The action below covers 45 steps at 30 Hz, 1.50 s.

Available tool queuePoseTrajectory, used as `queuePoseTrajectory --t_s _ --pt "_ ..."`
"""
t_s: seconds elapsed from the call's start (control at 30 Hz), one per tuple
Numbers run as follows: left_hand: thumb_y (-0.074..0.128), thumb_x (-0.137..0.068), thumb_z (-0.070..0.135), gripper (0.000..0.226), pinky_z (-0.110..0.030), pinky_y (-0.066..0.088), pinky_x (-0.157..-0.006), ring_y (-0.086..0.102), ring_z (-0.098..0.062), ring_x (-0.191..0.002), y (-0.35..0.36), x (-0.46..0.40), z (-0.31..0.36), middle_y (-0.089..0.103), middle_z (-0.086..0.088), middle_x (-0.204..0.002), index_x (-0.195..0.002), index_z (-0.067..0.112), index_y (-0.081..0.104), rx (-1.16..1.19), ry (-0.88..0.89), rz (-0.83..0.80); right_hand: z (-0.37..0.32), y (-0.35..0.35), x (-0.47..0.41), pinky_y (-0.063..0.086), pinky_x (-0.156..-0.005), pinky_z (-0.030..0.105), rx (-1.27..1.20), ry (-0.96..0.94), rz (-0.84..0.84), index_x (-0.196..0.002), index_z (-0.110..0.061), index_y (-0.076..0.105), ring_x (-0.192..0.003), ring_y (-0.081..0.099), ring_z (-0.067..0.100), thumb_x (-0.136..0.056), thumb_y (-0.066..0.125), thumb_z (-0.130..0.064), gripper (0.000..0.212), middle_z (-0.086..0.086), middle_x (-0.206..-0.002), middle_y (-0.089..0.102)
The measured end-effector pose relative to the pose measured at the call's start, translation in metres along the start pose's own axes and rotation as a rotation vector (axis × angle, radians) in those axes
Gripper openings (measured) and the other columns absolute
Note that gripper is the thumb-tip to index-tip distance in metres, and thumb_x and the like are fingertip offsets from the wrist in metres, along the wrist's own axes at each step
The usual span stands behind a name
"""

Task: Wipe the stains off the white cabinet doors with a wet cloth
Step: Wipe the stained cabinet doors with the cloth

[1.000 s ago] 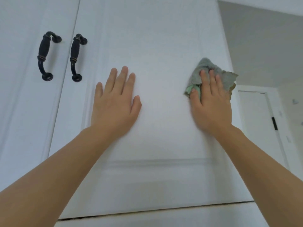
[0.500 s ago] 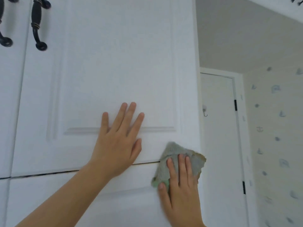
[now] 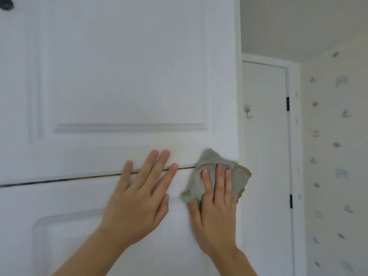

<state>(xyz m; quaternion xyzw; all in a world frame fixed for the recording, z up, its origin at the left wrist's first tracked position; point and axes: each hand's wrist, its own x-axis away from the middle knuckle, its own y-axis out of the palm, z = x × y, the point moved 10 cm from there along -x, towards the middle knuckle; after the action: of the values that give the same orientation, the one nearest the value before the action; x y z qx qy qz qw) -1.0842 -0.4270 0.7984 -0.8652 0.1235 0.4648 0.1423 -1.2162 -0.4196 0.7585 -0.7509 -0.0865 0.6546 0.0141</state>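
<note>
While the left hand (image 3: 139, 198) lies flat, fingers spread, across the gap between two cabinet doors (image 3: 123, 76), the right hand (image 3: 215, 200) presses a cloth (image 3: 209, 170) there with straight fingers.

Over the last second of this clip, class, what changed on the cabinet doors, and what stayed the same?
The right hand slid the cloth down the right edge, from mid-panel of the upper door to the gap above the lower door. The left hand moved down too and now straddles that gap. Unchanged: the left hand flat and bare, straight right fingers pressing the cloth; nothing taken up or let go.
</note>
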Motion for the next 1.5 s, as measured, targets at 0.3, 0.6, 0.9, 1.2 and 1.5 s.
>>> queuePoseTrajectory --t_s 0.3,0.6,0.9,1.2,1.5 --pt "0.034 -0.094 0.03 0.053 -0.056 0.021 -0.109 0.025 -0.03 -0.14 0.007 0.006 0.001 0.027 -0.015 -0.151 -0.145 0.011 0.034 -0.11 0.02 0.003 0.02 0.039 0.186 0.007 -0.113 0.043 0.062 -0.031 -0.296 -0.152 -0.023 -0.001 -0.147 -0.004 0.025 -0.1 0.016 -0.051 0.061 0.004 -0.16 -0.007" --pt "0.034 -0.095 0.03 0.054 -0.057 0.02 -0.108 0.024 -0.031 -0.14 0.006 0.007 0.003 0.026 -0.016 -0.151 -0.146 0.012 0.031 -0.102 0.03 -0.003 0.0 0.015 0.036 -0.003 -0.116 0.047 -0.024 0.06 -0.11 -0.151 -0.028 0.001 -0.145 -0.009 0.022 -0.099 0.016 -0.051 0.059 0.009 -0.157 0.002" --pt "0.038 -0.092 0.025 0.053 -0.055 0.022 -0.108 0.026 -0.032 -0.14 0.002 0.013 0.006 0.029 -0.017 -0.15 -0.143 0.009 0.037 -0.008 0.03 -0.012 0.012 0.036 0.199 0.009 -0.109 0.048 0.097 -0.058 -0.391 -0.152 -0.023 -0.005 -0.146 -0.01 0.024 -0.1 0.012 -0.051 0.061 0.007 -0.159 -0.01" --pt "0.031 -0.093 0.03 0.057 -0.05 0.008 -0.112 0.015 -0.027 -0.143 -0.024 0.105 -0.067 0.021 -0.008 -0.153 -0.145 0.006 0.027 0.093 -0.288 -0.109 -0.078 0.025 0.006 0.002 -0.111 0.057 -0.005 0.022 -0.162 -0.15 -0.022 0.007 -0.145 0.0 0.032 -0.097 0.015 -0.055 0.063 0.016 -0.157 0.007" --pt "0.027 -0.096 0.025 0.054 -0.044 0.013 -0.115 0.017 -0.024 -0.143 -0.03 0.159 -0.096 0.022 -0.01 -0.152 -0.145 0.004 0.023 0.176 -0.377 -0.09 -0.16 0.072 0.171 0.025 -0.102 0.052 0.073 -0.605 -0.408 -0.151 -0.032 0.013 -0.146 0.001 0.018 -0.099 0.021 -0.052 0.056 -0.002 -0.15 0.026"
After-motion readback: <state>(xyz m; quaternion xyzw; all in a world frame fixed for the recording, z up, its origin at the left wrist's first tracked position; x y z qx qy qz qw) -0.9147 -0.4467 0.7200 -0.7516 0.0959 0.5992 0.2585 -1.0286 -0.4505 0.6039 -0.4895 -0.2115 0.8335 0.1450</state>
